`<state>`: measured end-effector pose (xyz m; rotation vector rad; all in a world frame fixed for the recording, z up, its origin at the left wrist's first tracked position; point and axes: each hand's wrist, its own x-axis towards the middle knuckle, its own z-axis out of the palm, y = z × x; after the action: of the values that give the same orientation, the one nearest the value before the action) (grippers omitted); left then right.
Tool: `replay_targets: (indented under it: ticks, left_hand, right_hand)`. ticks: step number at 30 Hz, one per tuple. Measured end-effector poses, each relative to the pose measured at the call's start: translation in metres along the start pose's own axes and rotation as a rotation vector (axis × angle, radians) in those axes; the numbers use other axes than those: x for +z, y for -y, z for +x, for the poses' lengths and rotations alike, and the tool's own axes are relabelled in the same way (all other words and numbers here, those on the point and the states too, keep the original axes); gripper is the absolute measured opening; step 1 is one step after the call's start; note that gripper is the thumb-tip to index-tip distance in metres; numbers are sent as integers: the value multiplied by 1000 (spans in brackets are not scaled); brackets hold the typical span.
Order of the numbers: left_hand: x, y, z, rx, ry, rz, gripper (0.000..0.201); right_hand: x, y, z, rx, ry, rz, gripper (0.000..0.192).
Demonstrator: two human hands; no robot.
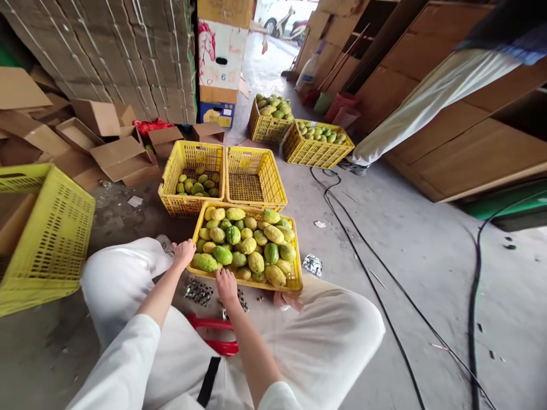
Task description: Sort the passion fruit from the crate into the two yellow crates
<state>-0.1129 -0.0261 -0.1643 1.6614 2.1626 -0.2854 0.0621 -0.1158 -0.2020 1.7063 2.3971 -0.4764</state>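
Observation:
In front of me a yellow plastic crate [297, 279] holds many oval, bumpy, green-yellow fruits [248, 246]; their exact kind I cannot tell. My left hand [184, 252] has its fingers curled over the crate's left rim. At the near rim, left of its middle, my right hand [226, 286] grips the edge, and its fingertips are partly hidden. Touching the far side of this crate are two more yellow crates. The left crate [168, 176] has several smaller green-yellow fruits at its bottom, while the right crate [280, 188] shows its bare slatted floor.
A large yellow crate [64, 228] stands at left, near open cardboard boxes [119, 156]. Two fruit-filled crates, one nearer [318, 152] and one farther [267, 130], stand ahead beside a person's leg [431, 108]. Black cables [367, 256] cross the floor at right. Red handles [213, 336] show between my legs.

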Motion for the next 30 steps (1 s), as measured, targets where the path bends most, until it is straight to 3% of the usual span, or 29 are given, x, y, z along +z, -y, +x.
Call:
replay_targets:
  ticks: [6,13,16,19,22,24,27,30]
  left_hand:
    - [11,14,8,-12,70,-13,37]
    - [26,49,-27,-102,92,-5,42]
    - [22,53,-43,-137,54,13,41]
    - [6,46,-51,-110,-47,32,41]
    - [-16,32,-53,89,-119,60,45]
    - [-25,22,-55,289,-70,72,43]
    - [-23,12,-61,461,62,87,40]
    - [-11,8,-68,492,144,110,60]
  right_hand:
    - [9,1,-7,-41,-24,13,34]
    - [23,18,-23,-126,-20,57,31]
    - [26,24,-25,-141,-28,84,27]
    - [25,25,-32,-137,-53,109,26]
    - [22,24,-42,-147,-97,141,25]
    - [20,22,-46,-143,-125,164,24]
    - [17,16,-46,-100,-156,203,16]
    - [9,4,-38,-28,-203,237,18]
